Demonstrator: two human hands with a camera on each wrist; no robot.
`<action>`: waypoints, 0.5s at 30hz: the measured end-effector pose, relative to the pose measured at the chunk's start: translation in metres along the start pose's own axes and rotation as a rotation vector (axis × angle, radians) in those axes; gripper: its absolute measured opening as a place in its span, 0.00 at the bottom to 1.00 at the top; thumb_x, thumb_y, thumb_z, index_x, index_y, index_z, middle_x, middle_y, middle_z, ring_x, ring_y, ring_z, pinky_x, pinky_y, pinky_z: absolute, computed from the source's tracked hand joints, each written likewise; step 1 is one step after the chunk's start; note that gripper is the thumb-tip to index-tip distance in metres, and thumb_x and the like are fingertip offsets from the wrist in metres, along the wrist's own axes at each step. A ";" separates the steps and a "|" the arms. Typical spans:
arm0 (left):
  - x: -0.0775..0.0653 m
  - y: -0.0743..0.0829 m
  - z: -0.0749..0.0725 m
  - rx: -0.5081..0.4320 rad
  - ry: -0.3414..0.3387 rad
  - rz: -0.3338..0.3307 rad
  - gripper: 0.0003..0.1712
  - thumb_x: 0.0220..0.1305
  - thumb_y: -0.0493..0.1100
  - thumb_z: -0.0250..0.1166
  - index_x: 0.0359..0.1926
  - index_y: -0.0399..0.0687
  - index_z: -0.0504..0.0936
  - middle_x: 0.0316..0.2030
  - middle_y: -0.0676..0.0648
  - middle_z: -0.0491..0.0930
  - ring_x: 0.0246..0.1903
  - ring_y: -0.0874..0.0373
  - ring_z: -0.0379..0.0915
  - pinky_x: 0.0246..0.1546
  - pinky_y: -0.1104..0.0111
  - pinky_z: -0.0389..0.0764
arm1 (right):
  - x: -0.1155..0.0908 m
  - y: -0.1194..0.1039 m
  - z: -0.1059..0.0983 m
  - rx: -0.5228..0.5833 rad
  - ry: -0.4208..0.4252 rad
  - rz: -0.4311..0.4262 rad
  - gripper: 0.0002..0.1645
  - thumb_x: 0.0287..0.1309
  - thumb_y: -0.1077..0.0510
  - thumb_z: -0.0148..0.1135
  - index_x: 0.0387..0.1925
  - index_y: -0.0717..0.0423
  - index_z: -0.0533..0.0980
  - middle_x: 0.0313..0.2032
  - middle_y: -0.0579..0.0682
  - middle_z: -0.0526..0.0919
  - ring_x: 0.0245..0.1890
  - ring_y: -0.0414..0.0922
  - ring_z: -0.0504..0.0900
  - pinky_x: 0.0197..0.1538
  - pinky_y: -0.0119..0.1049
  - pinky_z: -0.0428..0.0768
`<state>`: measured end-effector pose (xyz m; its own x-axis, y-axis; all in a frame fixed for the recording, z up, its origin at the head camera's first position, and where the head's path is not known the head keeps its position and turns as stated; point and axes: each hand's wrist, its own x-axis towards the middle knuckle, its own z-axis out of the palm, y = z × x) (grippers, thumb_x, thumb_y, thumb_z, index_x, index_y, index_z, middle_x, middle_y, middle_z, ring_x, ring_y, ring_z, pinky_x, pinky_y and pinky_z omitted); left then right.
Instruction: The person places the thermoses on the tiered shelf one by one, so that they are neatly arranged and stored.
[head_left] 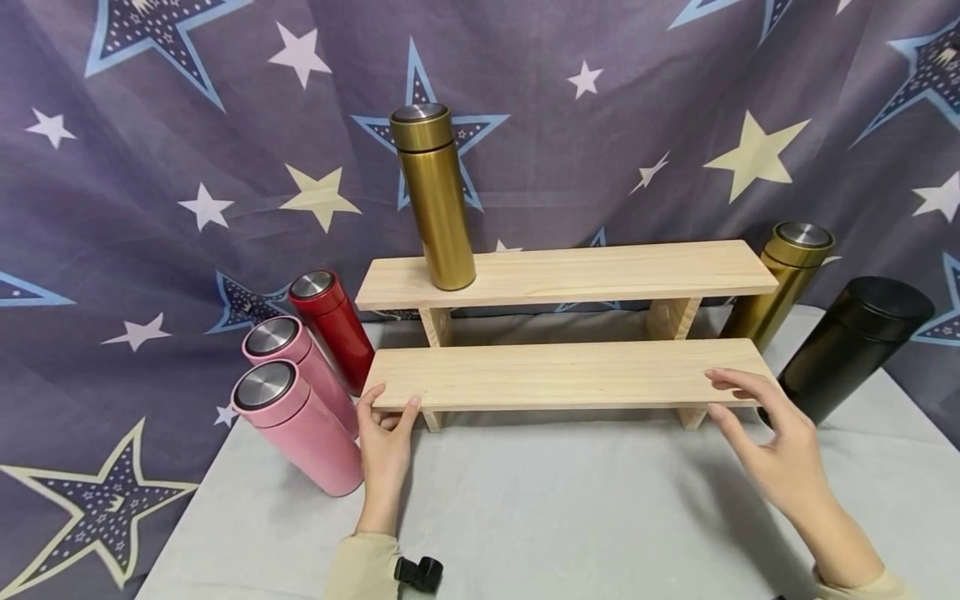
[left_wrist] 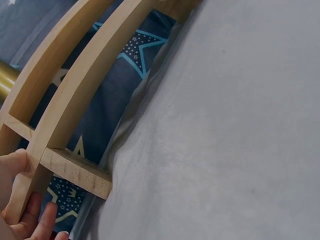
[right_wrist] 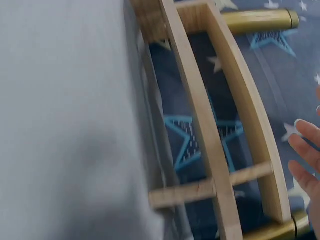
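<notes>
A two-tier wooden shelf (head_left: 562,375) of pale wood stands on the cloth-covered table. My left hand (head_left: 386,454) grips the left end of its lower board; in the left wrist view, the thumb and fingers lie on opposite faces of that board. Near the board's right end, my right hand (head_left: 783,454) is raised with fingers spread, and the right wrist view shows its fingers (right_wrist: 306,145) holding nothing. A gold thermos (head_left: 437,200) stands upright on the upper board, left of the middle.
Left of the shelf stand two pink thermoses (head_left: 315,442) and a red thermos (head_left: 333,329). At the right are another gold thermos (head_left: 776,287) and a black thermos (head_left: 855,350). A star-patterned curtain (head_left: 525,183) hangs behind the grey tablecloth (head_left: 555,500).
</notes>
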<state>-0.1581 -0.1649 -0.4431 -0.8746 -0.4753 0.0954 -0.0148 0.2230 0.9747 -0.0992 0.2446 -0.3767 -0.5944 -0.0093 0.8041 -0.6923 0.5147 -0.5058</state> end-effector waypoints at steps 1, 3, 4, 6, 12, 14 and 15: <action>0.000 0.000 0.000 0.004 -0.001 -0.001 0.34 0.64 0.42 0.69 0.66 0.45 0.63 0.46 0.39 0.78 0.35 0.59 0.75 0.33 0.77 0.72 | -0.002 0.000 -0.004 -0.005 0.008 0.008 0.19 0.61 0.65 0.67 0.49 0.76 0.77 0.44 0.57 0.84 0.49 0.34 0.79 0.54 0.25 0.71; 0.001 0.000 0.000 0.007 -0.002 0.001 0.34 0.64 0.42 0.69 0.66 0.45 0.63 0.46 0.39 0.78 0.35 0.59 0.75 0.33 0.77 0.72 | -0.006 0.003 -0.013 -0.013 0.025 0.025 0.18 0.59 0.67 0.67 0.48 0.77 0.77 0.45 0.56 0.84 0.47 0.34 0.79 0.53 0.24 0.71; 0.001 0.000 0.000 0.010 -0.005 -0.001 0.34 0.65 0.42 0.69 0.66 0.45 0.63 0.46 0.40 0.78 0.35 0.59 0.75 0.34 0.77 0.72 | -0.008 0.006 -0.018 -0.022 0.033 0.030 0.18 0.59 0.68 0.68 0.48 0.77 0.77 0.45 0.56 0.85 0.47 0.33 0.79 0.53 0.24 0.71; 0.001 0.000 0.000 0.012 -0.003 0.002 0.34 0.65 0.43 0.69 0.66 0.45 0.63 0.46 0.40 0.78 0.35 0.59 0.75 0.34 0.76 0.72 | -0.014 0.013 -0.028 -0.049 0.042 0.062 0.18 0.57 0.70 0.68 0.49 0.76 0.77 0.46 0.52 0.85 0.47 0.33 0.79 0.54 0.24 0.70; 0.000 -0.001 0.000 0.022 0.004 -0.001 0.34 0.65 0.44 0.69 0.66 0.46 0.63 0.46 0.40 0.78 0.36 0.59 0.76 0.34 0.76 0.72 | -0.029 0.033 -0.055 -0.150 0.046 0.203 0.23 0.52 0.76 0.67 0.52 0.70 0.78 0.48 0.38 0.84 0.47 0.29 0.77 0.53 0.20 0.67; 0.000 -0.001 0.000 0.022 0.004 -0.003 0.34 0.65 0.44 0.69 0.66 0.46 0.63 0.46 0.40 0.78 0.35 0.59 0.75 0.33 0.76 0.72 | -0.032 0.036 -0.062 -0.180 0.048 0.244 0.24 0.52 0.76 0.67 0.53 0.68 0.79 0.48 0.34 0.83 0.47 0.28 0.76 0.53 0.19 0.66; 0.000 -0.001 0.000 0.022 0.004 -0.004 0.34 0.65 0.44 0.69 0.66 0.46 0.63 0.46 0.40 0.78 0.35 0.59 0.75 0.33 0.76 0.72 | -0.033 0.037 -0.066 -0.191 0.050 0.265 0.24 0.52 0.76 0.67 0.53 0.68 0.79 0.48 0.33 0.83 0.46 0.28 0.76 0.52 0.18 0.66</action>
<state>-0.1578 -0.1647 -0.4438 -0.8725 -0.4797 0.0923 -0.0291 0.2396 0.9704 -0.0783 0.3203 -0.4018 -0.7196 0.1857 0.6691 -0.4243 0.6451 -0.6354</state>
